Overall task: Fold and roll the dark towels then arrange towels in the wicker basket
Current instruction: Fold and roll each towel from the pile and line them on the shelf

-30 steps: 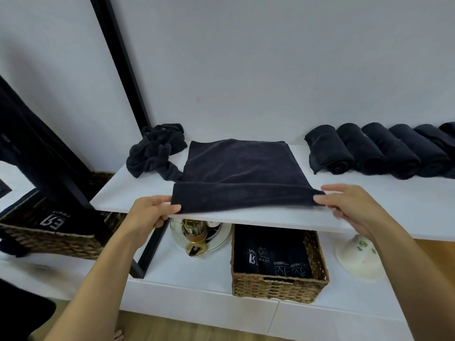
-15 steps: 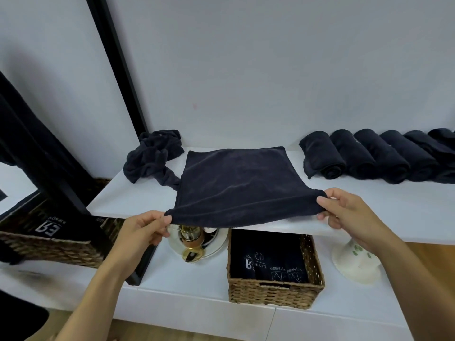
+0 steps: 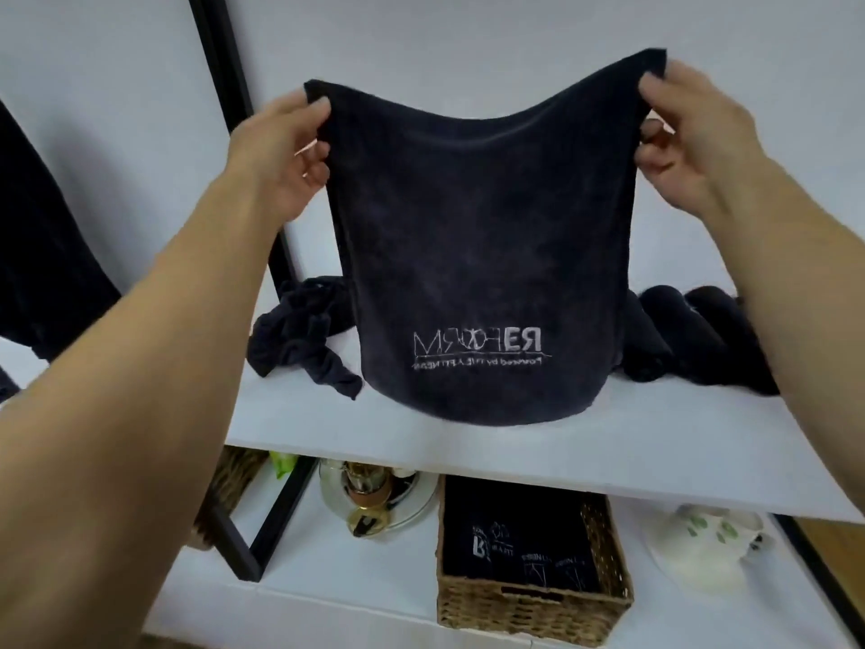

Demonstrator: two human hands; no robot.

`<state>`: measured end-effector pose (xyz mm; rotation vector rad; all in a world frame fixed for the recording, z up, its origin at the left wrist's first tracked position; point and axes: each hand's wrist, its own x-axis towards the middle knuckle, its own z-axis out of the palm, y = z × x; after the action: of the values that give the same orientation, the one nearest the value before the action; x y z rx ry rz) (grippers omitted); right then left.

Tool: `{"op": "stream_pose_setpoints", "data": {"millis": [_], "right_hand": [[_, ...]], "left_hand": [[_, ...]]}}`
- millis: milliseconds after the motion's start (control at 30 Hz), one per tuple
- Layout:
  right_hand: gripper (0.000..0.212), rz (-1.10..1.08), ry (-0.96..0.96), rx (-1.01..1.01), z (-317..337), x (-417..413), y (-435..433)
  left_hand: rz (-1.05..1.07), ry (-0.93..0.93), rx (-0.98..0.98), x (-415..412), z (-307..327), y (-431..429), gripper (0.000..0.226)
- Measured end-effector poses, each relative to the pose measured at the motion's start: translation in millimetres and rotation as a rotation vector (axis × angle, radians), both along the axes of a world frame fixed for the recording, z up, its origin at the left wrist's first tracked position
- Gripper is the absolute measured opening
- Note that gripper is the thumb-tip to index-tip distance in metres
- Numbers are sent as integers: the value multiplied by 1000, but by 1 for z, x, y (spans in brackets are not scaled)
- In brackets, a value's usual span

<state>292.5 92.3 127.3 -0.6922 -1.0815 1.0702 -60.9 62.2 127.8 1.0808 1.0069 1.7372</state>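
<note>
Pinching towel [image 3: 477, 255] top corners, left hand [image 3: 281, 147] and right hand [image 3: 692, 138] one each; hanging over shelf [image 3: 608, 452], basket [image 3: 468, 611] below, near. Keeping corners level, pulling sag out, then lowering flat for an even fold.

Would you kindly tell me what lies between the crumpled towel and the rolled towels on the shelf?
In the head view, the held-up logo towel hangs between the crumpled towel and the rolled towels.
</note>
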Motion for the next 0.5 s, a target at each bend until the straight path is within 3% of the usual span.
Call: {"op": "stream_pose_setpoints", "data": {"millis": [133, 300, 500], "right_hand": [[16, -180, -144, 48, 31, 4, 15], [6, -344, -307, 13, 47, 20, 35], [26, -336, -385, -186, 54, 33, 65]], "left_hand": [[54, 145, 79, -8, 23, 24, 28], [130, 226, 92, -15, 33, 49, 13], [189, 377, 121, -11, 40, 76, 18]]}}
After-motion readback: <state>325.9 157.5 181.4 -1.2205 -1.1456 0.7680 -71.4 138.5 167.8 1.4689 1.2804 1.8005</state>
